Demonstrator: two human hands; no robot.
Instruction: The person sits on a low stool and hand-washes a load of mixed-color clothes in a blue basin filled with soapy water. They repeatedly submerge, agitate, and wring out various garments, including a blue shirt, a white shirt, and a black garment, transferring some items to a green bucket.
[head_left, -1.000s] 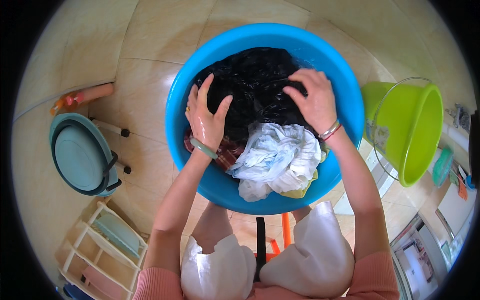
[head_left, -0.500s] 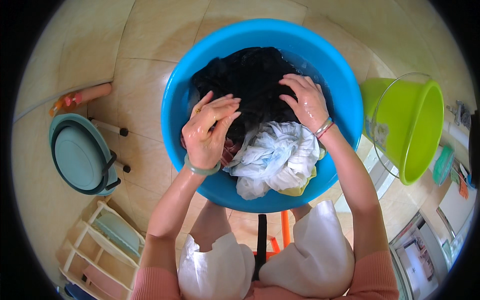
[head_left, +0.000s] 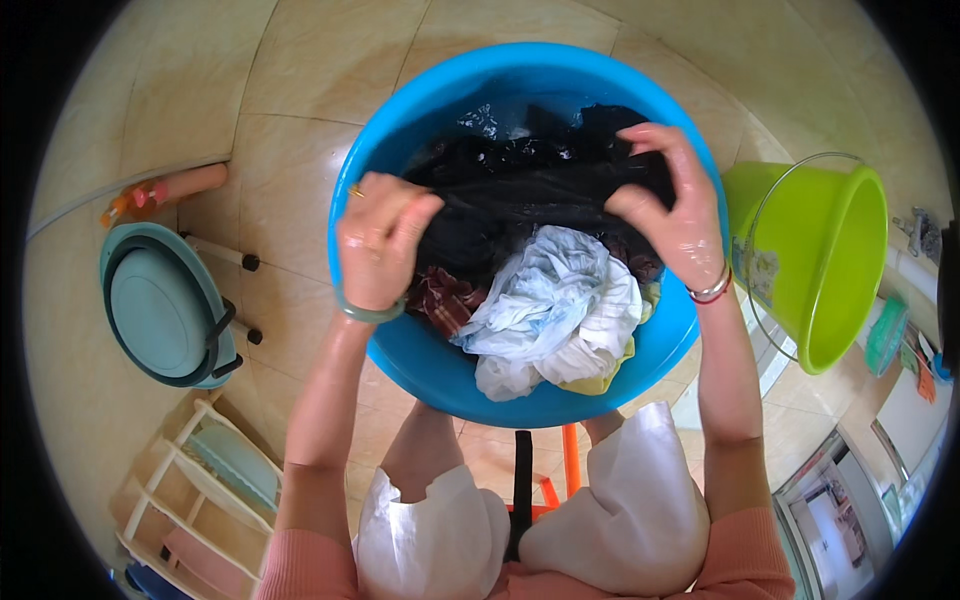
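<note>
A wet black garment (head_left: 540, 195) stretches across the far half of a blue basin (head_left: 350, 160), between my two hands. My left hand (head_left: 380, 240), wearing a ring and a pale green bangle, is closed on its left end by the basin's left rim. At the right side my right hand (head_left: 685, 205) curves around the other end, thumb and fingers on either side of the black cloth; part of the grip is hidden. Nearer me lies a bunched white and pale blue cloth (head_left: 550, 300), with a dark red checked cloth (head_left: 445, 300) on its left and a yellow cloth (head_left: 600, 375) under it.
A lime green bucket (head_left: 800, 265) with a wire handle stands right of the basin. On the left are teal basins (head_left: 155, 300), pinkish bottles (head_left: 190, 182) and a cream rack (head_left: 185, 470). Water shows at the basin's far side. An orange-legged stool (head_left: 571, 465) is below me.
My hands have moved apart, left hand leftward and right hand rightward, spreading the black garment between them. Water and suds now show at the basin's far side.
</note>
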